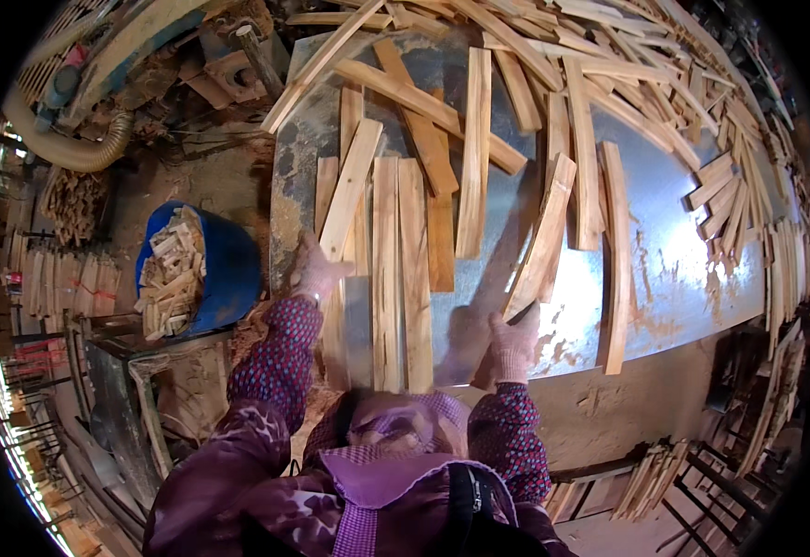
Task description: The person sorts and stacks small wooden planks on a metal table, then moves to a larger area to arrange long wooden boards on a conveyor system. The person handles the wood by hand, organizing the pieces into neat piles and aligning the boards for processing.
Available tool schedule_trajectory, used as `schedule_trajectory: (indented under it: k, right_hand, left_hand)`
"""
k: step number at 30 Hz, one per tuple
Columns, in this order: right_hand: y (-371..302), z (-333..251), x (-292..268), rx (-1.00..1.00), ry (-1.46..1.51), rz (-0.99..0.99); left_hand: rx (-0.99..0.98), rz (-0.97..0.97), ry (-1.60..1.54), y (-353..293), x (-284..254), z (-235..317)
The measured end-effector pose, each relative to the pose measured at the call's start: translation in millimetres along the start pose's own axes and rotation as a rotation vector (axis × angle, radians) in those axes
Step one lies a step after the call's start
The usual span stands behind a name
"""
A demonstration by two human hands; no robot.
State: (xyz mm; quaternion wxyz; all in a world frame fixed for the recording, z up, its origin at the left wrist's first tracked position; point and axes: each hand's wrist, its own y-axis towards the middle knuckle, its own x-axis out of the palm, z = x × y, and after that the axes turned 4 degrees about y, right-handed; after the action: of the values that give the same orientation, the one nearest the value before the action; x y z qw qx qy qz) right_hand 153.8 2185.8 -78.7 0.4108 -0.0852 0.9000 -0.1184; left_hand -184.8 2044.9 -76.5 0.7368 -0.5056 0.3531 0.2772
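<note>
Metal table [667,227] spreads ahead of both hands. Heaped wood strips [632,67] crowd its far side, beyond the right hand [516,342]. Blue bucket [230,269] of offcuts [174,265] stands left of the left hand [316,269]. Loose boards [414,265] lie between the hands. Left hand: thumb and fingers pinch the near end of a slanting board [351,190]. Right hand: likewise, on a second slanting board [544,237]. Pale marking [476,494], person's front, between the forearms: too small to read.

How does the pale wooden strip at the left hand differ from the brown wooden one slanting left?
The pale wooden strip slants right toward its far end; the brown wooden strip slants left. The left hand touches the pale strip; neither hand touches the brown one. Both are narrow.
</note>
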Motion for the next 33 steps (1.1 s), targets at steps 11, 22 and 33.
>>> schedule_trajectory:
  k: [11, 22, 33]
  right_hand:
    - [104.2, -171.1, 62.5, -0.115, -0.157, -0.141]
    - [144.7, -211.1, 46.1, -0.196, -0.005, -0.163]
    - [254.2, -287.9, 81.9, -0.462, -0.326, -0.427]
  left_hand:
    - [-0.084, 0.047, -0.112, -28.9, 8.1, -20.1]
    - [0.015, -0.041, -0.754, 8.2, -104.2, 13.1]
    - [-0.025, 0.021, -0.065, 120.1, -88.2, 143.3]
